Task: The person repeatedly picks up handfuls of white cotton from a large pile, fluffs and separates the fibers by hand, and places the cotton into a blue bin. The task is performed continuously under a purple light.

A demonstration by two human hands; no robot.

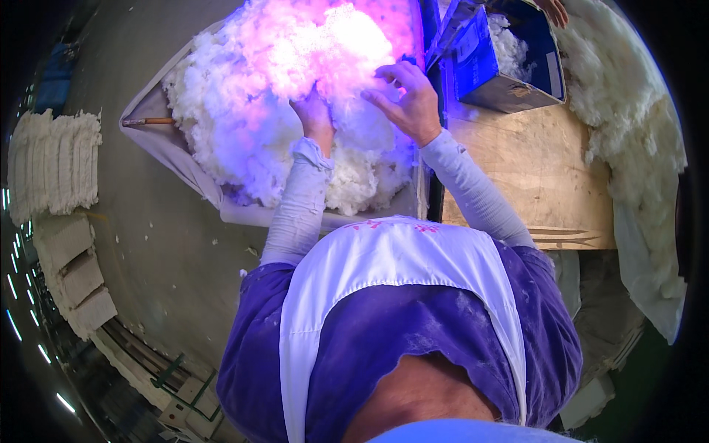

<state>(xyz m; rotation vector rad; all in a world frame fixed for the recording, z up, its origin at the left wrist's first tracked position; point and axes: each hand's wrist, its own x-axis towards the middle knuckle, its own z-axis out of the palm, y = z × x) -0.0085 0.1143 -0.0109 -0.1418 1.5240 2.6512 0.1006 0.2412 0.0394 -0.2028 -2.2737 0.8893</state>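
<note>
A large heap of loose white cotton fibre fills a cloth-lined bin in front of me, its far part lit bright pink and violet. My left hand reaches into the fluff near the middle of the heap. Fibre hides its fingertips, so its grip does not show. Just to the right, my right hand hovers at the heap's edge with thumb and forefinger apart and nothing visible between them. Pale sleeve covers run along both of my forearms.
A blue box with white fluff inside stands beyond a wooden board on the right. Another person's hand shows at the top right, near more piled fibre. Pressed fibre slabs stand at the far left.
</note>
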